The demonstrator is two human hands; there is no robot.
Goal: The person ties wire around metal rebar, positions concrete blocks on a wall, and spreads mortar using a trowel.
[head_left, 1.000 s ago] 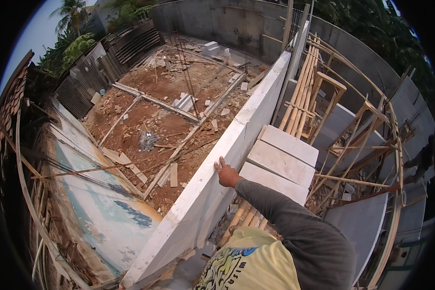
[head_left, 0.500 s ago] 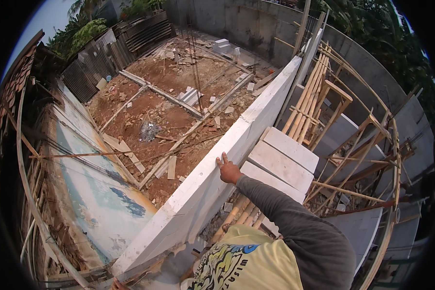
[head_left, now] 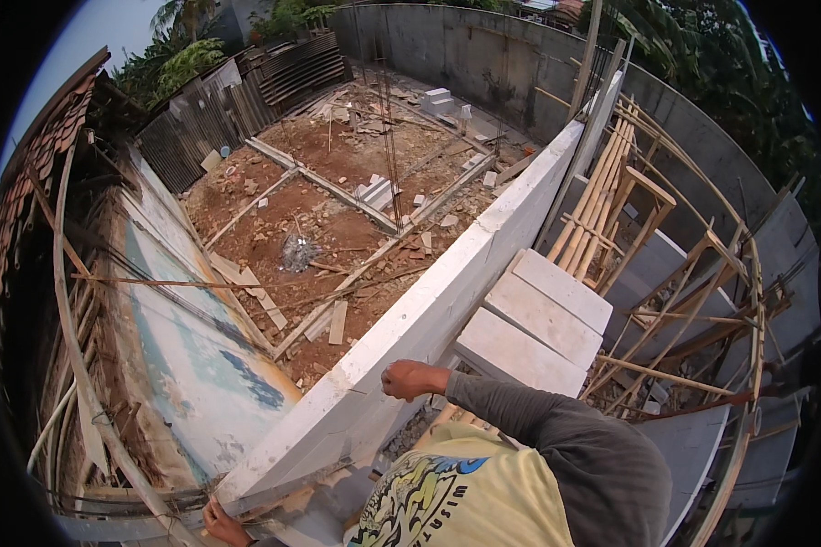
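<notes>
A long white block wall [head_left: 429, 287] runs from the lower left up to the far right. My right hand [head_left: 410, 379] is closed beside its top edge, over the wall's right side; what it holds, if anything, is hidden. A thin dark stick or wire [head_left: 361, 391] shows on the wall just left of that hand. At the lower left, my left hand [head_left: 221, 521] is at the wall's near end, fingers pressed together by the corner; I cannot make out anything in them. Pale rectangular blocks [head_left: 529, 354] lie side by side just right of the wall.
Bamboo poles [head_left: 593, 196] and a wooden scaffold [head_left: 643, 219] stand on the right. Left of the wall, lower down, are reddish earth with rubble [head_left: 265, 205], concrete beams [head_left: 315, 187] and upright rebar [head_left: 388, 137]. A weathered painted surface [head_left: 201, 365] slopes along the left.
My right hand has drawn back from the wall top toward me, its extended fingers now curled closed. My left hand shows more fully at the wall's near end. The view has shifted slightly.
</notes>
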